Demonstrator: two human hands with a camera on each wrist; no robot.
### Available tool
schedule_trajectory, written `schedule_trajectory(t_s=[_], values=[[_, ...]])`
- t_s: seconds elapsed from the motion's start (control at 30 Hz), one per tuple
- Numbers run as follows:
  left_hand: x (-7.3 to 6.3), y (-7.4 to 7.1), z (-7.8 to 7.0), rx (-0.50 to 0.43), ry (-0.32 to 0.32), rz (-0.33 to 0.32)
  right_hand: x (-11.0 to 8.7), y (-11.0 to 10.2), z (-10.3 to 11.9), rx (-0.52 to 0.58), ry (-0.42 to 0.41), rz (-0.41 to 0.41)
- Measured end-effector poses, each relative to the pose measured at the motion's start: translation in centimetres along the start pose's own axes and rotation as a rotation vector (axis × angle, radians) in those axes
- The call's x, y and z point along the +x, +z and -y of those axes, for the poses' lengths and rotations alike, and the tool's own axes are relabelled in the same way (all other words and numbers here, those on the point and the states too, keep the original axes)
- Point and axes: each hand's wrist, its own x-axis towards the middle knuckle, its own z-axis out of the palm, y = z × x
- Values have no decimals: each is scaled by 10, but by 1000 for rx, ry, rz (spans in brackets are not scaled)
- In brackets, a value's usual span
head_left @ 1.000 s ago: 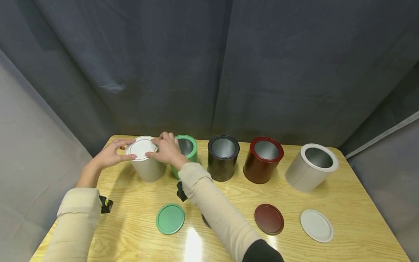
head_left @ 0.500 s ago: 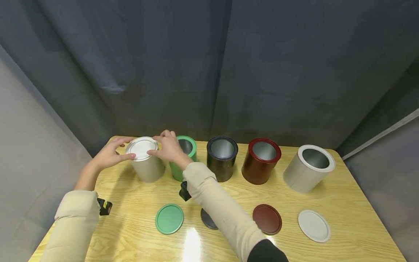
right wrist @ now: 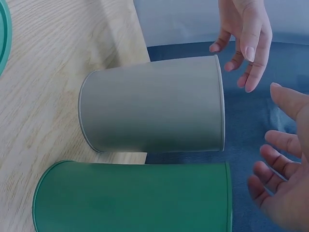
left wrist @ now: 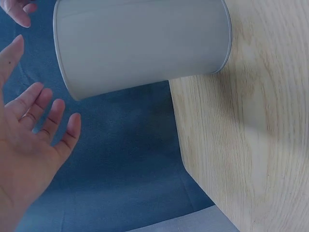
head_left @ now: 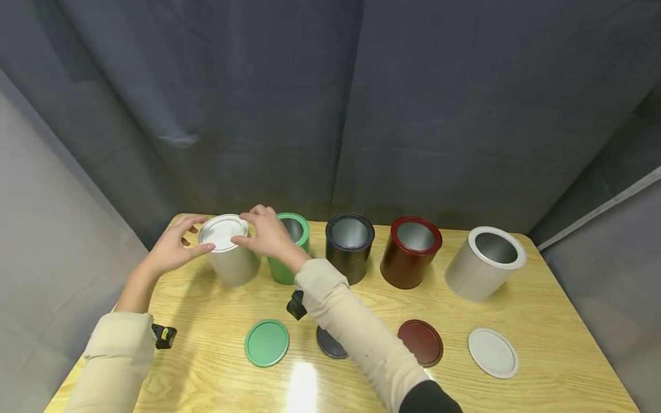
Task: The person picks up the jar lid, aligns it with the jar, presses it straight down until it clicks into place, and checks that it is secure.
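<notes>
A white lid (head_left: 223, 232) lies on top of the off-white can (head_left: 234, 269) at the far left of the row. To its left, my left hand (head_left: 175, 245) hovers with thumb and fingers spread. My right hand (head_left: 265, 234) is on the other side, over the front of the green can (head_left: 283, 268), and its fingers are loosely bent. Both wrist views show a gap between the hands and the off-white can (right wrist: 154, 106); neither hand holds anything. The lid itself is out of sight in the wrist views.
Uncovered black (head_left: 350, 264), dark red (head_left: 405, 267) and second off-white (head_left: 475, 275) cans stand rightward. In front lie green (head_left: 267, 343), black (head_left: 328, 344), dark red (head_left: 420, 343) and white (head_left: 493, 353) lids. My right sleeve partly covers the black lid. Curtains surround the table.
Both hands have drawn slightly away from the white lid, the right one backing off to the right. More of the black lid now shows beside my right sleeve. The off-white can stays put.
</notes>
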Motion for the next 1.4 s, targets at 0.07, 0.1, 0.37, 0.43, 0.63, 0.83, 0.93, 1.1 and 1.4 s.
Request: schedule_trajectory(t_s=[0.07,0.1,0.37,0.43,0.63,0.83,0.93,1.1,1.4], values=[[-1,1,-3,-1,12,-15,-2,-1,0,-2,-4,-15],[-2,1,-4,-4,18,-20,-3,-2,0,-3,-6,-22],[-9,2,-11,-17,52,-40,-12,-3,1,28,-31,-60],[-11,2,-13,-24,59,-39,-15,-3,1,27,-37,-62],[-15,3,-22,-31,91,-48,-23,-5,0,48,-47,-60],[-19,8,-25,-50,123,-52,-32,-7,-1,68,-88,-61],[-21,11,-26,-55,126,-43,-36,-9,0,75,-94,-60],[-25,15,-30,-61,143,-36,-43,-12,1,64,-84,-55],[-33,21,-32,-49,173,-57,-55,-12,2,35,-91,-53]])
